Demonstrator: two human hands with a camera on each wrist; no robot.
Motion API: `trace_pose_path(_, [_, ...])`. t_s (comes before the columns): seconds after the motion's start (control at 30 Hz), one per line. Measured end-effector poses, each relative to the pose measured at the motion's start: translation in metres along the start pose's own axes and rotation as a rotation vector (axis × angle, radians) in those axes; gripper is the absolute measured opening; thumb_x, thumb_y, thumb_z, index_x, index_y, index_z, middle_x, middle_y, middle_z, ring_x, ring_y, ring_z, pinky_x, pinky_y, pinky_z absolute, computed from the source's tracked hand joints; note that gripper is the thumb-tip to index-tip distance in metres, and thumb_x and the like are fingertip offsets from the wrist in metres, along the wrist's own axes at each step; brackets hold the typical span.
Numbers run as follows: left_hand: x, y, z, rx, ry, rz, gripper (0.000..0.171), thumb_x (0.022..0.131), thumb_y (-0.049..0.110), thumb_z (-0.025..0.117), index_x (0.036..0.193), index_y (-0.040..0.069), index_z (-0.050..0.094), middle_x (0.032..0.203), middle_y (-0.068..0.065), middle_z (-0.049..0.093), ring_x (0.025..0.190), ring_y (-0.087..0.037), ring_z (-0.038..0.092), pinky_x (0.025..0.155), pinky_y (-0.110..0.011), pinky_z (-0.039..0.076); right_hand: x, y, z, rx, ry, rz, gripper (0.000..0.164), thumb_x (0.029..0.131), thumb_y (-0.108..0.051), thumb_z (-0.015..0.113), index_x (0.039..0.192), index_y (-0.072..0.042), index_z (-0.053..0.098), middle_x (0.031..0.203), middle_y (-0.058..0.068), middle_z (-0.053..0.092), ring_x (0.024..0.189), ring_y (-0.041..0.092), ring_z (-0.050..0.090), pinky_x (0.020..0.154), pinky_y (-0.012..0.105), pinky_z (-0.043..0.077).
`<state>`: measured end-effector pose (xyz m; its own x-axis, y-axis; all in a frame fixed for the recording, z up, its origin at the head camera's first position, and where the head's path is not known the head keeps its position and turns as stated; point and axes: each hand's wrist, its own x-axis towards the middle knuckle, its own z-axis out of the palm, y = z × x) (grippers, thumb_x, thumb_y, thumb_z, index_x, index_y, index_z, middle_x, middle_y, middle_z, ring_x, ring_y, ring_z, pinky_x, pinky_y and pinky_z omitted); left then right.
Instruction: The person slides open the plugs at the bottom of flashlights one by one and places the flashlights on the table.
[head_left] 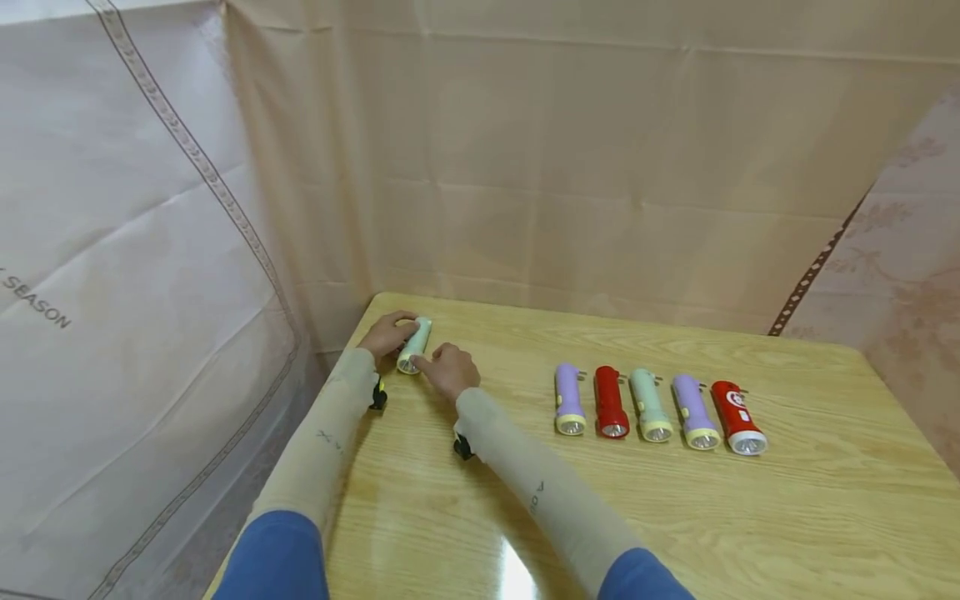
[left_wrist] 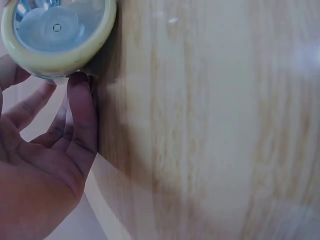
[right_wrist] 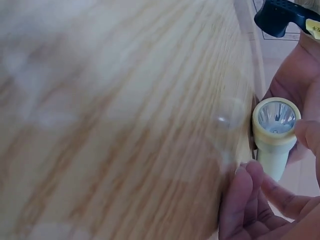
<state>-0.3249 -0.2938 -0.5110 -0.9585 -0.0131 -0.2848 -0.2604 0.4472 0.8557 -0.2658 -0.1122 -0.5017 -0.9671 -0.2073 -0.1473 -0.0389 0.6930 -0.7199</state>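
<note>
A pale green flashlight (head_left: 418,340) with a cream rim lies at the table's far left, lens toward the person. My left hand (head_left: 388,335) grips it from the left, fingers over its body. In the left wrist view, fingers of the left hand (left_wrist: 55,135) curve close by the cream head (left_wrist: 52,62). My right hand (head_left: 452,371) is on the other side, its thumb touching the lens rim. The right wrist view shows that thumb (right_wrist: 309,134) at the rim and the other fingers (right_wrist: 245,192) loosely bent beside the flashlight (right_wrist: 273,162), not round it.
Several flashlights stand in a row on the right: a purple one (head_left: 568,396), a red one (head_left: 610,400), a green one (head_left: 648,400), another purple one (head_left: 692,406) and a red-and-white one (head_left: 737,412). Cloth curtains (head_left: 525,167) border the wooden table (head_left: 495,333).
</note>
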Motion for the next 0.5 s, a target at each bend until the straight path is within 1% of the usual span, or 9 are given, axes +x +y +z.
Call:
trace_pose_path(0.13, [-0.0005,-0.0006,0.0012,0.015,0.014,0.001,0.051,0.107,0.037,0.055,0.152,0.014,0.047,0.126,-0.017,0.060,0.087,-0.023,0.061,0.070,-0.032,0.054,0.0020,-0.0023,0.0016,0.076,-0.049,-0.004,0.052,0.099,-0.048,0.067,0.131,-0.008,0.068,0.109,0.007,0.074,0.073,0.018,0.065,0.059,0.033,0.053])
trace_pose_path(0.23, [-0.0007,-0.0026,0.0021,0.026,0.031,0.005,0.050,0.106,0.037,0.055,0.149,0.012,0.048,0.121,-0.016,0.061,0.083,-0.022,0.060,0.069,-0.032,0.053,0.0015,-0.0049,0.0038,0.136,-0.088,0.010,0.047,0.100,-0.042,0.066,0.131,-0.007,0.067,0.098,0.004,0.071,0.064,0.016,0.060,0.053,0.030,0.047])
trace_pose_path(0.3, [0.0000,-0.0041,0.0025,0.032,0.052,0.010,0.049,0.106,0.038,0.056,0.146,0.011,0.050,0.117,-0.015,0.062,0.081,-0.021,0.060,0.068,-0.031,0.053,0.0011,-0.0062,0.0053,0.147,-0.105,0.012,0.043,0.101,-0.042,0.064,0.119,-0.003,0.071,0.081,0.002,0.065,0.055,0.015,0.052,0.047,0.028,0.042])
trace_pose_path(0.37, [0.0001,-0.0045,0.0031,0.030,0.071,0.014,0.046,0.105,0.038,0.057,0.142,0.010,0.053,0.114,-0.015,0.063,0.080,-0.021,0.061,0.067,-0.032,0.053,0.0006,-0.0070,0.0062,0.157,-0.112,0.010,0.045,0.101,-0.045,0.064,0.101,-0.001,0.073,0.065,0.000,0.056,0.046,0.014,0.046,0.041,0.028,0.037])
trace_pose_path(0.47, [0.0003,-0.0035,0.0042,0.015,0.080,0.023,0.045,0.104,0.038,0.059,0.138,0.008,0.055,0.112,-0.018,0.065,0.080,-0.023,0.065,0.067,-0.033,0.056,0.0000,-0.0070,0.0062,0.175,-0.098,0.017,0.055,0.100,-0.050,0.065,0.079,0.001,0.070,0.049,-0.001,0.045,0.039,0.013,0.039,0.036,0.027,0.032])
trace_pose_path(0.5, [0.0002,-0.0027,0.0046,0.004,0.078,0.022,0.045,0.104,0.037,0.060,0.136,0.007,0.056,0.112,-0.019,0.066,0.080,-0.024,0.067,0.067,-0.034,0.057,-0.0003,-0.0070,0.0058,0.184,-0.088,0.022,0.056,0.099,-0.050,0.066,0.077,0.000,0.071,0.046,-0.001,0.044,0.038,0.013,0.038,0.035,0.027,0.032])
